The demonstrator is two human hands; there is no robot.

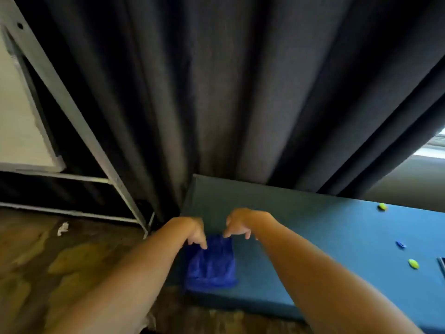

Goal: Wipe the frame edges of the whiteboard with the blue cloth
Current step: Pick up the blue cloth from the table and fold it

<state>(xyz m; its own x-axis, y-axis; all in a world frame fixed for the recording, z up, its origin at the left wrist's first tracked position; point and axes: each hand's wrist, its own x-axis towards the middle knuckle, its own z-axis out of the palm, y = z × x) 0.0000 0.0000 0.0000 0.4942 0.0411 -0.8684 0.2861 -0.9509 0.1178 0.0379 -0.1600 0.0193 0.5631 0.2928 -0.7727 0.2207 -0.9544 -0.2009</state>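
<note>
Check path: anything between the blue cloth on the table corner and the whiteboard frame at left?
Nothing visible. Both hands, left hand and right hand, pinch the blue cloth on the blue table. Open floor lies between it and the whiteboard frame; only a small white scrap there.

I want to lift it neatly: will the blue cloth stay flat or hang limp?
The blue cloth probably hangs limp: it looks soft and wrinkled. It seems light, so both hands' fingertips at its far edge should lift it. Its near edge may drag on the blue table.
</note>
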